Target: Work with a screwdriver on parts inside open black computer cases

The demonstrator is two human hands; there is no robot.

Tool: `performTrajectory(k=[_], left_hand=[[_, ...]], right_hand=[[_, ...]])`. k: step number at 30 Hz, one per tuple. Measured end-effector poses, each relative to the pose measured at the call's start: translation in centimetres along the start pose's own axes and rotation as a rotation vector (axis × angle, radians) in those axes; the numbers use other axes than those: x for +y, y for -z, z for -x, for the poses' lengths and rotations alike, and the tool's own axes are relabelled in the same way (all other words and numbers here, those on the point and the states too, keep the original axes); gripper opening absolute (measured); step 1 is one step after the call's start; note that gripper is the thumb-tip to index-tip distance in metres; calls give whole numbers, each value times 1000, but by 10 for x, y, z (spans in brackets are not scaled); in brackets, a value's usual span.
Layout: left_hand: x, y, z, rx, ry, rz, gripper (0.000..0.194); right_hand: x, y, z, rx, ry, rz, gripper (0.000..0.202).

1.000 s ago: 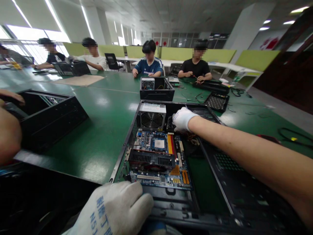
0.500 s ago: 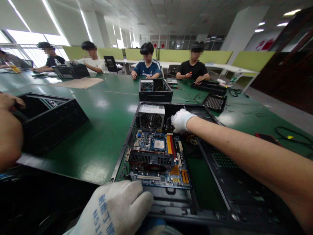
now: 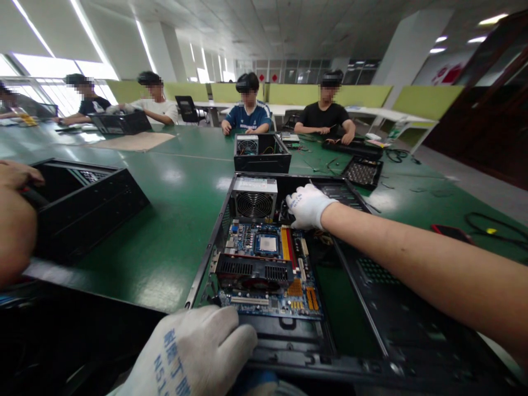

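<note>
An open black computer case point(image 3: 289, 352) lies in front of me on the green table. My left hand point(image 3: 202, 346), in a white work glove, is closed over its near edge. Deep inside, my gloved right hand point(image 3: 307, 206) is closed around dark cables point(image 3: 284, 211) beside the power supply point(image 3: 254, 201); its fingertips are mostly hidden. Below the power supply sits a blue motherboard point(image 3: 243, 237) with a bare processor point(image 3: 268, 243), yellow and red memory slots point(image 3: 287, 245) and a graphics card point(image 3: 253, 272) seated across it.
To the left stands another black case point(image 3: 94, 209), with a co-worker's hand point(image 3: 18, 175) on it. Another case point(image 3: 263, 161) is just beyond mine. Several people sit across the table. A black cable point(image 3: 490, 225) and a red-edged phone-like object point(image 3: 451, 232) lie at right.
My right hand has shifted slightly within the same spot by the power supply, its wrist turning a little. My left hand stays on the case edge. The person at far right has lowered a hand.
</note>
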State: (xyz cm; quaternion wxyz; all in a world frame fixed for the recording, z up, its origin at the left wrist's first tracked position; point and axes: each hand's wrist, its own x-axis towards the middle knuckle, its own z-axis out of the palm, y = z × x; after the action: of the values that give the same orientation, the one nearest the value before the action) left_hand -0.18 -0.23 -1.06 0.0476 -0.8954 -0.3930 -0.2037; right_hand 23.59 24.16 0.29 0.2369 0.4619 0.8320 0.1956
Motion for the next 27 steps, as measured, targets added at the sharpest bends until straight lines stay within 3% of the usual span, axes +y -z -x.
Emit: performTrajectory(k=[8,16,22,27], left_hand=[[-2,-1,0,-58,-23,-44,29],[-4,12,-8,-68,-9,73,22],[-10,26,-52,-60,134,136,11],[-32,8,-111,-215,205,74,23]], right_hand=[[15,2,18,65,-1,-91,64],[56,-19,72,391,-14,-441,70],[68,-42,107,450,-91,-871,58],[62,-55,113,497,-95,-959,53]])
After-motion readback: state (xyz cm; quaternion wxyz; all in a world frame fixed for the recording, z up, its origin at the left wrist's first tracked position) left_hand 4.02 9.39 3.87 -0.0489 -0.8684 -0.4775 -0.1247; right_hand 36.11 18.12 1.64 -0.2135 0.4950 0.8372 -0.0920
